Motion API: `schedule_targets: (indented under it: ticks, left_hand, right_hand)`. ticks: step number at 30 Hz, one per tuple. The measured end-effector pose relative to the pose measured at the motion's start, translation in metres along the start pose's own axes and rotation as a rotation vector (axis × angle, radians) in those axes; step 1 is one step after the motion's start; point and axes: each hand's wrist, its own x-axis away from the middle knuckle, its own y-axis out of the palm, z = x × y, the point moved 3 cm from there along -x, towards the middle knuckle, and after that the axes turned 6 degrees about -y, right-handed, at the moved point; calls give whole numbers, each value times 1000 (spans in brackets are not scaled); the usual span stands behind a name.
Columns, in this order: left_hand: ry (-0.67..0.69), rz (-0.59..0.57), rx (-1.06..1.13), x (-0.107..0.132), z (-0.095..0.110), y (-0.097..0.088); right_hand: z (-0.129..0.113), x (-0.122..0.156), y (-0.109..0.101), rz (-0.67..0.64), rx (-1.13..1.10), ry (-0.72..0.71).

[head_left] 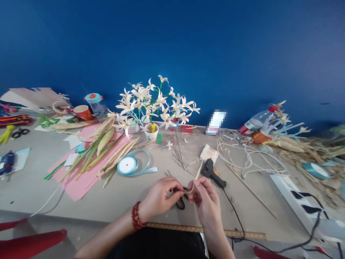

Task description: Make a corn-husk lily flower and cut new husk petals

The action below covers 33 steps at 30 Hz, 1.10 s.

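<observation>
My left hand (161, 196) and my right hand (205, 200) meet just above the table's near edge, both with fingers pinched on a thin pale husk strip (198, 172) that rises between them. A red bead bracelet (136, 216) circles my left wrist. Black scissors (181, 202) lie on the table under my fingers. A black glue gun (212, 172) rests just beyond my right hand, its cord running toward me.
A bouquet of cream husk flowers (153, 104) stands in a cup at the back. Corn husks and stalks (104, 151) lie on pink paper (81, 183) to the left, beside a blue ribbon spool (127, 165). White cord (250, 158), a plastic bottle (256, 126) and dried husks (304, 151) fill the right.
</observation>
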Motion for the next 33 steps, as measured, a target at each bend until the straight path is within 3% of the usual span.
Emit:
schedule_targets:
  ticks: [5,8,10,12,14,16,19,22,26,33]
  left_hand:
    - [14,5,20,5,-1,0]
    - [29,59,13,11,-7,-4]
    - [46,112,21,17,-15,-8]
    - [82,157,19,24,-24,-10]
    - [135,168,-7,30,-34,-10]
    - [189,141,-25,34,-41,-8]
    - [263,81,-26,36,-48,-5]
    - [283,85,-31,34,-50,-7]
    - [259,111,-30,33,-50,-9]
    - [301,39,-160,33,-48,-2]
  right_hand:
    - [12,5,3,-68,121,-53]
    - [4,-12,4,-273,439,-139]
    - [-11,-41,2,-419,763,-217]
    - [-31,-84,-3,-421,1175,-332]
    - [-48,-133,-6,-354,1316,-390]
    - [-53,-177,-3,-373,1420,-408]
    - [-39,-224,8,-506,1550,-374]
    - [-18,-248,17,-610,1643,-354]
    - [-4,-260,17,-651,1699,-363]
    - [-9,-258,18,-657,1626,-365]
